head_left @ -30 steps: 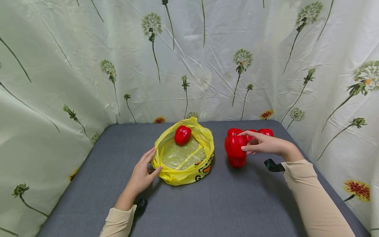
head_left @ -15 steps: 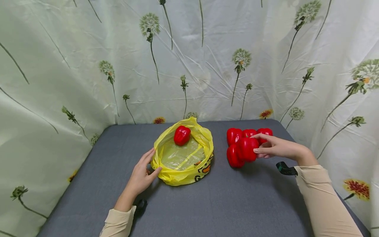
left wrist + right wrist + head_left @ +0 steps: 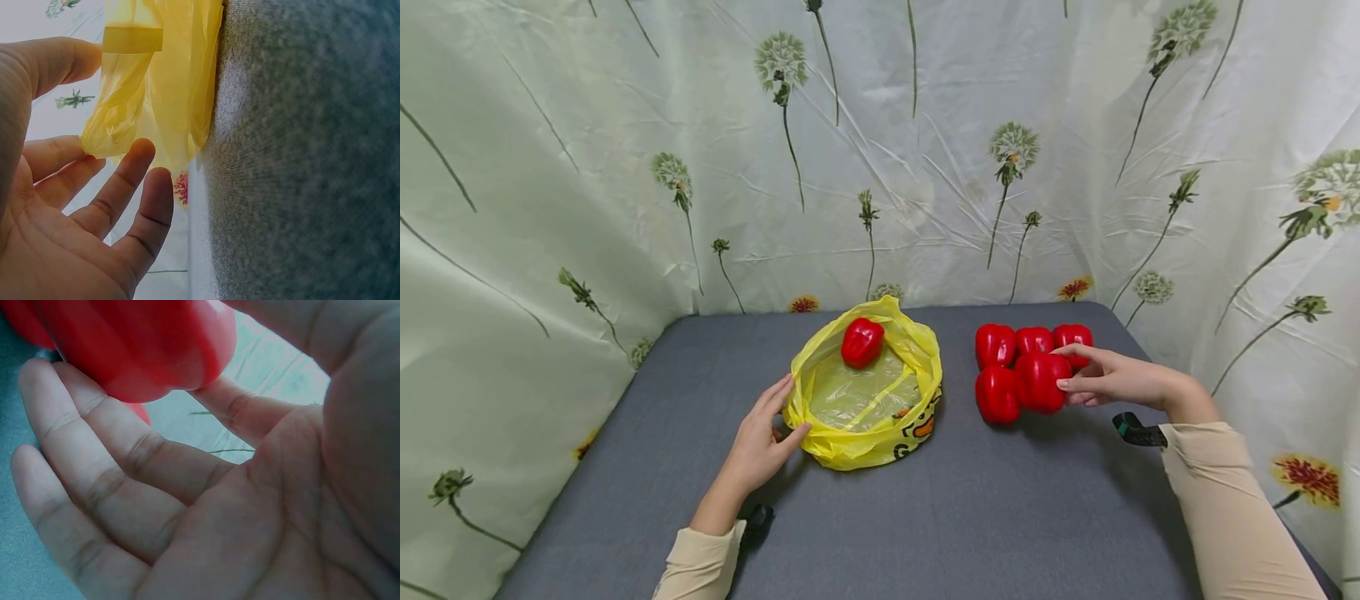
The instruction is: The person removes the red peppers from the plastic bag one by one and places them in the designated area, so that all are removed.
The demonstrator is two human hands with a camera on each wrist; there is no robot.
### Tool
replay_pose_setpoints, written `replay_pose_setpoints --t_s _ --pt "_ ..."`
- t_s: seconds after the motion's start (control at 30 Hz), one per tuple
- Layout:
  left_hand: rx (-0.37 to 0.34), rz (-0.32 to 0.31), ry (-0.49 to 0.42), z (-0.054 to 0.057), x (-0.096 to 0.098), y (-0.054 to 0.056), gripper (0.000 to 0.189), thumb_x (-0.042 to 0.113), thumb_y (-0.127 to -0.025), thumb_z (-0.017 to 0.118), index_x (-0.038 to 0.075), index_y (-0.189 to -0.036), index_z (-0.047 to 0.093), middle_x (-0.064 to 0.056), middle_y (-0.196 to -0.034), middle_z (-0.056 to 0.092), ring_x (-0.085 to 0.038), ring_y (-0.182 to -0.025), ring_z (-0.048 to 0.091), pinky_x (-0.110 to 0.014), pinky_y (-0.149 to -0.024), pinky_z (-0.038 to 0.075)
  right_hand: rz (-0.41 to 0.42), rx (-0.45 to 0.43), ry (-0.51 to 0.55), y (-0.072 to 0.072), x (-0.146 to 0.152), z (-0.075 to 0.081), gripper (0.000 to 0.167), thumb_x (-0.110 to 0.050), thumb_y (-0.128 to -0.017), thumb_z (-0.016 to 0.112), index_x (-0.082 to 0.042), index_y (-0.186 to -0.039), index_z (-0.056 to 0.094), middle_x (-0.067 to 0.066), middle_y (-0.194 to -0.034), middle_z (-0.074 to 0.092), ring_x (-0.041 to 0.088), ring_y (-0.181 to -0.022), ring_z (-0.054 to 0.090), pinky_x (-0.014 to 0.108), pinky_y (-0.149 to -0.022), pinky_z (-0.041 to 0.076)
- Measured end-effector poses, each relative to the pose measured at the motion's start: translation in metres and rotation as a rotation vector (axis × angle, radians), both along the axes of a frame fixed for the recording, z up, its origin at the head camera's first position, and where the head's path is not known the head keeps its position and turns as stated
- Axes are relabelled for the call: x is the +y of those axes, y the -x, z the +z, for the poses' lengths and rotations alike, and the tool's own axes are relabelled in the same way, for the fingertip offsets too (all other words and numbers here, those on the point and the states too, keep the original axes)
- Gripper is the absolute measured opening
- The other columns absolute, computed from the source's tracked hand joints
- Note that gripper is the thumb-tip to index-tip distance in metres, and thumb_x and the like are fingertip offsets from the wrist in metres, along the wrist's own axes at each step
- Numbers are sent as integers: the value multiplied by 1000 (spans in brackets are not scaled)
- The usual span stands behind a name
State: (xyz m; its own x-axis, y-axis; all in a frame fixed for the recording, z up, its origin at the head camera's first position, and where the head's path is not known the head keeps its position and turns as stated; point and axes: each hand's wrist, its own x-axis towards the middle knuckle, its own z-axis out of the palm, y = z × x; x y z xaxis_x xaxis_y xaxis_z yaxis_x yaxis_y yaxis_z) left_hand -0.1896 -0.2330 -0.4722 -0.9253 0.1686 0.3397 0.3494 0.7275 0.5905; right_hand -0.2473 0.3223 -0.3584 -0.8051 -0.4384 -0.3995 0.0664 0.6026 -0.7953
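Note:
A red bell pepper (image 3: 1042, 382) is held between the thumb and fingers of my right hand (image 3: 1116, 382), right of another bell pepper (image 3: 997, 395). In the right wrist view its glossy underside (image 3: 150, 353) shows against the fingertips. My left hand (image 3: 758, 442) rests against the left rim of an open yellow plastic bag (image 3: 850, 450), fingers mostly extended and spread. Thumb and fingertips touch the bag's thin film (image 3: 119, 119) in the left wrist view. Inside the bag, near its back wall, lies one red bell pepper (image 3: 862, 342).
Behind the held pepper is a back row of bell peppers: one at left (image 3: 996, 345), a middle pepper (image 3: 1034, 339) and a right pepper (image 3: 1072, 337). Everything stands on a dark grey tabletop (image 3: 880, 533). A flower-printed curtain (image 3: 880, 150) surrounds the back and sides.
My right hand has moved right with the bell pepper, from over the front left pepper to beside it. My left hand and the bag have stayed in place.

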Motion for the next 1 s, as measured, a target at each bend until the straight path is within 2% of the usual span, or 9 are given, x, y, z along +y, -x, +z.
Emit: replay_pose_setpoints --t_s 0.2,0.5,0.77,1.0 --pt "-6 -1 -3 1 1 -1 80 22 -97 82 0 -163 42 -17 -171 40 -31 -119 59 -26 -72 52 -16 -7 11 1 4 -6 80 -26 -107 65 -2 -167 19 19 -136 61 29 -114 70 37 -97 60" --pt "-11 2 2 2 1 -1 80 21 -97 81 0 -163 42 -17 -171 40 -31 -120 59 -26 -73 53 -17 -13 -2 3 11 -7 81 -27 -108 64 -1 -168 16 21 -139 60 28 -116 70 37 -99 60" --pt "-15 0 -2 2 1 -1 80 21 -98 81 0 -163 42 -17 -172 39 -31 -118 58 -26 -72 52 -8 -30 -9 5 18 -13 81 -28 -109 63 0 -168 16 15 -131 65 26 -112 71 38 -97 59" --pt "0 -7 -3 3 1 -1 79 20 -97 82 -1 -163 43 -18 -170 41 -30 -116 60 -25 -71 52 -14 -32 -21 8 18 -20 80 -27 -107 66 -1 -167 20 12 -119 68 23 -106 71 37 -91 60"
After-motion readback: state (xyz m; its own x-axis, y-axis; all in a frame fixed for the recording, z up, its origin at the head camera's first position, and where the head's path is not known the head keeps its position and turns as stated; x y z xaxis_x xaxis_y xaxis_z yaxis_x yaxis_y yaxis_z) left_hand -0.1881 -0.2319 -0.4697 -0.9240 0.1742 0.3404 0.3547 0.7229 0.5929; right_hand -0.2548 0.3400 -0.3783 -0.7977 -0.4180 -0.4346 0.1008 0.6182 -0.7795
